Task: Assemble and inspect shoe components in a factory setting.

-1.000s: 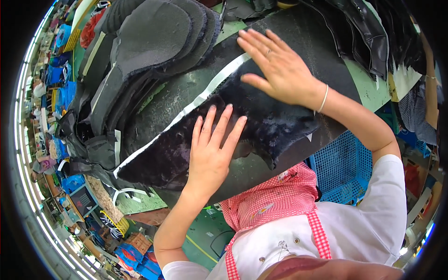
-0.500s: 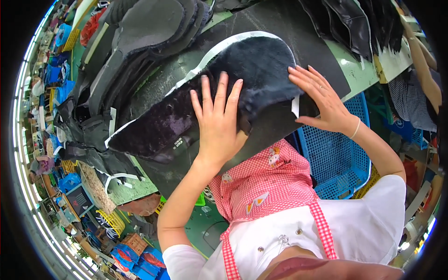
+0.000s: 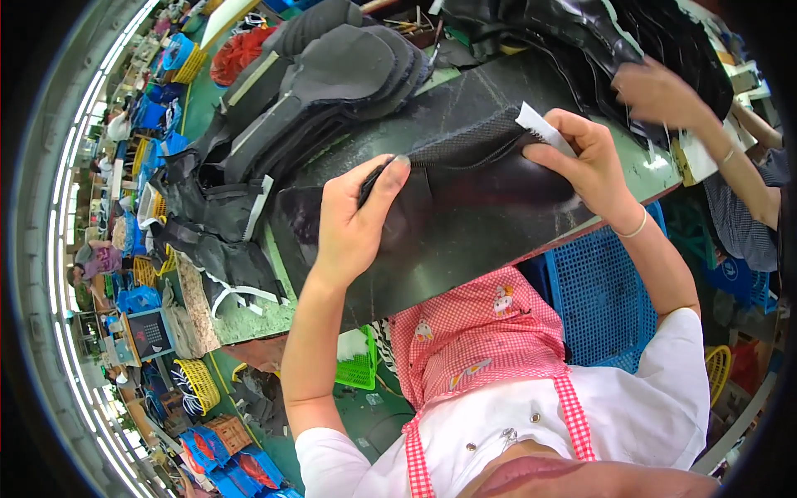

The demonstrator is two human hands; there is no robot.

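Note:
Between my two hands a black sheet-like piece (image 3: 490,178) is held raised over the dark work board (image 3: 374,290). Its upper edge is folded, showing a mesh-textured band, and a white strip (image 3: 535,124) sticks up at its right end. My left hand (image 3: 357,216) grips the left part of that edge, thumb on top. On the right, my right hand (image 3: 585,162) pinches the corner beside the white strip between thumb and fingers. The underside of the piece is hidden, and its lower outline blends into the board.
Stacked dark grey shaped pieces (image 3: 344,70) lie at the back left, with black scraps (image 3: 212,236) below. Glossy black pieces (image 3: 548,29) are piled at the back right, where a co-worker's hand (image 3: 660,91) reaches in. A blue basket (image 3: 602,286) stands below the table's right edge.
The piece lay flat, plush side up, under both hands; now its edge is folded and gripped off the board. A co-worker's hand has come over the right pile. The view has shifted.

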